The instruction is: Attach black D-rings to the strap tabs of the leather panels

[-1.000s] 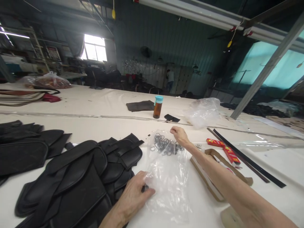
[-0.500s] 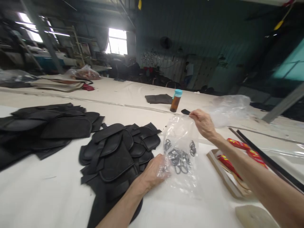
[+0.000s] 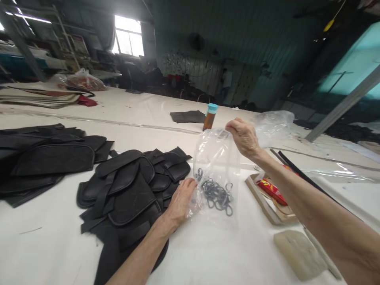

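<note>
A clear plastic bag (image 3: 218,158) hangs tilted above the white table, its top corner pinched in my right hand (image 3: 244,136). Dark ring-like pieces, perhaps metal buckles or hooks (image 3: 216,194), lie bunched in the lower part of the bag. My left hand (image 3: 182,198) is closed on the bag's left side, lower down; its fingertips are partly hidden by the plastic. Just left of that hand lies a pile of black leather-like pouch pieces (image 3: 133,190) with straps and piped edges.
Another black stack (image 3: 53,158) lies at far left. Behind the bag stands a brown bottle with a blue lid (image 3: 210,116), beside a flat black piece (image 3: 187,116). At right are an open cardboard box (image 3: 261,200) with red packets, a pale block (image 3: 298,253) and crumpled plastic (image 3: 274,126).
My right hand has lifted the bag's top edge off the table, and the dark pieces have slid down inside it. My left hand has closed on the bag's side. The camera view has shifted.
</note>
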### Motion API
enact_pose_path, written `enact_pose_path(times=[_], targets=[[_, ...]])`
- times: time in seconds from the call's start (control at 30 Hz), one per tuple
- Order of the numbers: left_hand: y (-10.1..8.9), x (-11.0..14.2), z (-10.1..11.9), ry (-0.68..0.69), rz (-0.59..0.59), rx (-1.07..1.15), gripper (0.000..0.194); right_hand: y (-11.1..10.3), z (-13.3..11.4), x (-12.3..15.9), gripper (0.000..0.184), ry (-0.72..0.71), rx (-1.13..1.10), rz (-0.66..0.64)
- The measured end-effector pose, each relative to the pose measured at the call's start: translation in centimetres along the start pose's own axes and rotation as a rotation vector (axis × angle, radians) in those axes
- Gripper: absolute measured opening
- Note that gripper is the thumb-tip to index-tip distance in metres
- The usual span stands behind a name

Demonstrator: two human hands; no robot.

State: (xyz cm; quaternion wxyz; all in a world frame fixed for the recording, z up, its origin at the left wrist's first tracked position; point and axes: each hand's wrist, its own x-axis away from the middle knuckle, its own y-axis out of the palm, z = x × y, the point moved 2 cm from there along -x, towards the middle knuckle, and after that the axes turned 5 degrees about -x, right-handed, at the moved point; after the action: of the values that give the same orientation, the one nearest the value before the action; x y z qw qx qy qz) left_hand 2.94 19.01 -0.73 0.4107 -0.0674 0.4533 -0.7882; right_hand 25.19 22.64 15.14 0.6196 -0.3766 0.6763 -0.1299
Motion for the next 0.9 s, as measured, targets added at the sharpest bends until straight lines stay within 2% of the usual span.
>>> enact_pose_path(times=[0.1, 0.2, 0.47, 0.7, 0.9], targets=[[0.0, 0.1, -0.1, -0.04, 0.002, 0.007, 0.066, -0.9, -0.3, -0.2, 0.02, -0.008, 0.003, 0.029], [0.0, 0.1, 0.3, -0.076, -0.04, 0.012, 0.078, -2.0, -0.7, -0.5, 0.019, -0.05, -0.023, 0.074], [0.3, -0.4, 0.8, -0.066, -0.03, -0.034, 0.071, -4.2, -0.8, -1.8, 0.018, -0.078, -0.013, 0.17], [0.7, -0.2, 0.5, -0.114, -0.08, -0.069, 0.085, -6.4, -1.3, -2.5, 0.015, -0.125, 0.011, 0.227], [0.3, 0.0, 0.9, -0.106, -0.085, -0.008, 0.077, -7.6, -1.1, -2.8, 0.013, -0.133, 0.048, 0.248]])
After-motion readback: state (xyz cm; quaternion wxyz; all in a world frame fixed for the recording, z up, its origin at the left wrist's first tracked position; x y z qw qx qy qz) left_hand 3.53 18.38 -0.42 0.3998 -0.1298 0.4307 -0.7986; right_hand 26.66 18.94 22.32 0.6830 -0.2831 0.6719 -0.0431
